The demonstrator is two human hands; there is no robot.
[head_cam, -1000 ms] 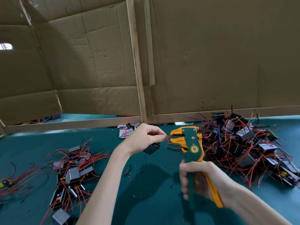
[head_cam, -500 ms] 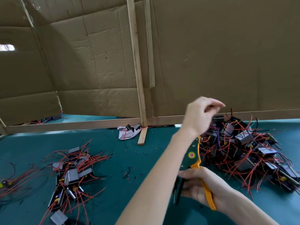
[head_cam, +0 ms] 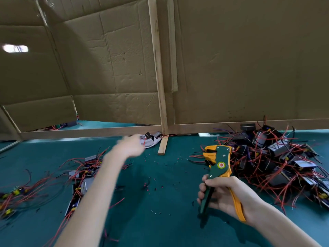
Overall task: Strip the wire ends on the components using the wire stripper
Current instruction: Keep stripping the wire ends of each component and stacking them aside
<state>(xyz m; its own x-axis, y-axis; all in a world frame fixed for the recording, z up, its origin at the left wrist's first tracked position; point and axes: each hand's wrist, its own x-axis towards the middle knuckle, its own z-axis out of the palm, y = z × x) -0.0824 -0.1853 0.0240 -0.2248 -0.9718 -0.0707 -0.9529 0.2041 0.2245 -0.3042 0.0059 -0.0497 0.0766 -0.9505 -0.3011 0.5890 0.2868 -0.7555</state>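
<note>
My right hand [head_cam: 222,198] grips the handles of the green and orange wire stripper [head_cam: 219,163], which stands upright over the green table with its jaws pointing left and nothing in them. A large pile of black components with red wires [head_cam: 277,163] lies just right of the tool. My left hand [head_cam: 130,146] is stretched out over the middle left of the table, above a smaller pile of components [head_cam: 83,177]. Motion blur hides its fingers, so I cannot make out anything in it.
A cardboard wall on a wooden frame [head_cam: 160,86] closes the far side. A short wooden block [head_cam: 162,147] and a white bundle with parts [head_cam: 151,139] lie at its foot. More wired parts [head_cam: 10,196] lie at far left. Bits of insulation dot the green table [head_cam: 160,184].
My left hand left the stripper jaws, reached over the right pile, then swung left across the table. The stripper dropped low, then rose upright again in my right hand.
</note>
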